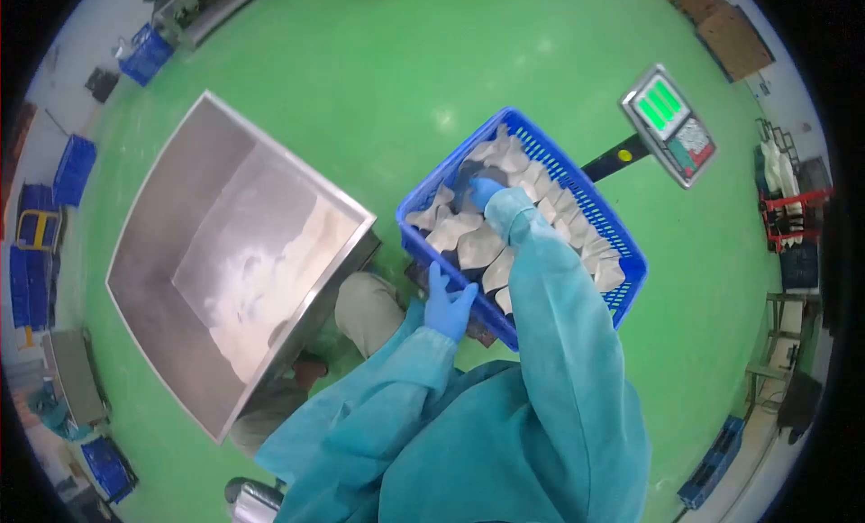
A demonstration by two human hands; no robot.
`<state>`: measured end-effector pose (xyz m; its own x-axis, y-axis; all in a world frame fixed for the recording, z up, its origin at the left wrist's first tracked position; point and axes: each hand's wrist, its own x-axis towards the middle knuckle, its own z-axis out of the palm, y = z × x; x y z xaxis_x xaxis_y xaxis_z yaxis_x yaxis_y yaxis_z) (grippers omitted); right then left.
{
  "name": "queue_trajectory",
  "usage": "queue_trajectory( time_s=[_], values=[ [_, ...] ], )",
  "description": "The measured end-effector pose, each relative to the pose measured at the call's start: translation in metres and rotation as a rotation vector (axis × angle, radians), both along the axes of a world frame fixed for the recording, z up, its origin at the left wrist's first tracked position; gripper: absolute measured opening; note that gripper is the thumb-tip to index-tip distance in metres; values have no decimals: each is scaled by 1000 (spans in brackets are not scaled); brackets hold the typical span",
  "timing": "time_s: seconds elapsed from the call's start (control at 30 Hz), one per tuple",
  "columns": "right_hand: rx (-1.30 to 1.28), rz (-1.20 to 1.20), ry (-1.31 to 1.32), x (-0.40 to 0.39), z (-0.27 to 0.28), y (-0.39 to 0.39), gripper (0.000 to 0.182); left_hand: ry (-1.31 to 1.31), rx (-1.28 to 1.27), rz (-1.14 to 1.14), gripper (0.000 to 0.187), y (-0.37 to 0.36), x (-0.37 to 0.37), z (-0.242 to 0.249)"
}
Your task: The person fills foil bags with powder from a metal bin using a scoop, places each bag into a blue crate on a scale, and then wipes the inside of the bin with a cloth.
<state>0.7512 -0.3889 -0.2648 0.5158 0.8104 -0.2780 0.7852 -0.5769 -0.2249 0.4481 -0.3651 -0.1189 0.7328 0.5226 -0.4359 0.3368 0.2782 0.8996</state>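
My right hand [487, 193], in a blue glove, reaches into a blue plastic basket [414, 201]. Its fingers close around a dark grey, bag-like piece [466, 179], partly hidden by the hand. Around it in the basket lie several pale, pointed pieces [480, 247] that look like small filled bags, with dark patches between them. My left hand [448, 305], gloved too, rests at the basket's near left rim with its fingers spread.
Left of the basket stands a deep steel bin [203, 212] with white powder [302, 253] along one side. A scale display [669, 124] on a black post rises behind the basket's right side. Blue crates [74, 169] line the left wall; cardboard boxes [734, 41] stand far right.
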Motion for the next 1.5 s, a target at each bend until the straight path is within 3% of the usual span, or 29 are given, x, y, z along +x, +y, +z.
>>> queue_trajectory(
  time_s=[0.03,0.1,0.17,0.23,0.27,0.33,0.4,0.43,0.47,0.5,0.53,0.57,0.63,0.7,0.77,0.83,0.87,0.9,0.93,0.97,1.03,1.1,1.13,1.17,1.2,1.3,1.37,1.43,1.5],
  values=[
    [171,30,-43,13,-13,-8,33,-88,-12,13,80,1,-5,3],
    [15,-40,-139,-9,50,-20,27,-203,121,-70,66,13,-21,7],
    [-81,-40,-196,-29,117,-33,24,-125,-98,-127,59,26,-35,2],
    [-23,115,-209,-49,146,-29,20,-70,-59,-133,55,34,-47,36],
    [147,35,-202,-79,183,-22,20,-107,-97,-42,54,44,-49,45],
    [225,0,-76,-122,225,17,31,-174,-187,151,51,66,-52,56],
    [401,-104,129,-201,282,47,47,-440,-330,317,56,121,-59,15],
    [648,-168,225,-231,222,89,53,-492,-602,373,59,145,-61,9],
    [806,38,354,-275,232,98,57,-534,-875,428,61,159,-65,38],
    [673,179,403,-308,242,112,59,-1007,-756,92,63,202,-68,-3],
    [796,252,433,-316,223,136,58,-1086,-652,9,64,214,-77,-12],
    [689,171,364,-317,221,154,59,-1167,-547,-67,66,225,-87,-20],
    [484,24,247,-318,222,192,60,-570,-432,323,68,204,-166,83],
    [314,180,124,-314,172,225,62,-600,-162,169,66,207,-244,124],
    [143,380,128,-321,160,229,64,-427,34,357,49,249,-342,117],
    [278,382,221,-335,150,220,46,-51,480,583,43,268,-433,112],
    [145,410,201,-339,147,228,41,142,520,593,45,304,-497,75],
    [13,459,179,-342,140,241,37,-7,472,729,52,312,-531,49],
    [259,794,72,-326,77,255,34,327,512,853,62,309,-550,50],
    [124,738,108,-343,85,272,40,591,622,865,73,316,-585,20],
    [-152,620,143,-374,107,305,54,959,559,812,101,330,-623,-36],
    [-190,696,187,-415,85,336,51,961,584,700,103,331,-631,-73],
    [-250,695,206,-443,77,349,54,719,399,676,91,331,-626,-88],
    [-281,776,207,-471,57,365,55,869,459,762,82,328,-610,-90],
    [-315,849,206,-500,33,380,56,1020,516,835,73,325,-595,-83],
    [-415,968,248,-590,-53,413,66,1050,466,847,61,322,-585,-60],
    [-313,1097,314,-650,-105,420,78,1025,419,846,58,321,-580,-52],
    [-210,1093,381,-715,-142,419,82,990,404,858,56,326,-583,-50],
    [-310,1054,267,-767,-155,406,80,941,391,870,54,329,-582,-49]
  ],
)
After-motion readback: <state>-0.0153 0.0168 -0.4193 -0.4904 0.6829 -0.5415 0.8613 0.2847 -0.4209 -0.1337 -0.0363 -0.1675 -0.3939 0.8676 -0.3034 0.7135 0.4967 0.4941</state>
